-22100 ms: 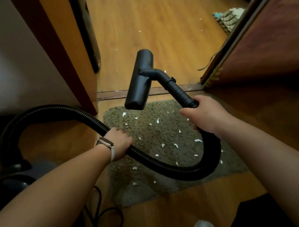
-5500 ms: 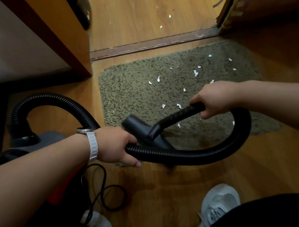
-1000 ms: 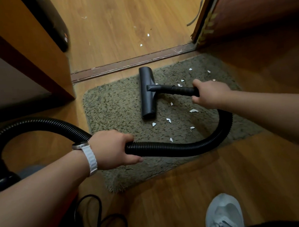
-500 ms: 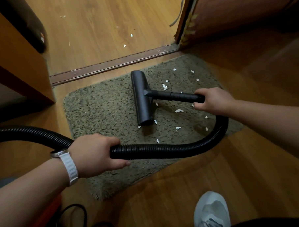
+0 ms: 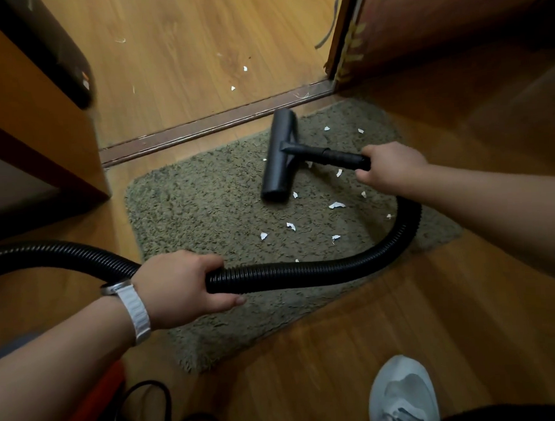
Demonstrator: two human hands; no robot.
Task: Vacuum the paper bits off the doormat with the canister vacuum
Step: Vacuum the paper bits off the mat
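- 1 view, worn on the head, faces forward and steeply down at the floor (image 5: 323, 351).
- Wide angle, close: left hand (image 5: 178, 288) and right hand (image 5: 392, 170) reach in from the bottom and right edges.
- Mat (image 5: 206, 213) sits mid-frame, threshold (image 5: 202, 127) above, shoe (image 5: 402, 392) at the bottom edge.

Hose (image 5: 49, 251) cut off at left edge; shoe (image 5: 402, 392) cropped below.

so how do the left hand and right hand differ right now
The left hand grips the ribbed hose; the right hand grips the smooth wand behind the floor head. The left wrist wears a white-strapped watch; the right wrist is bare. Both curl round black vacuum parts.
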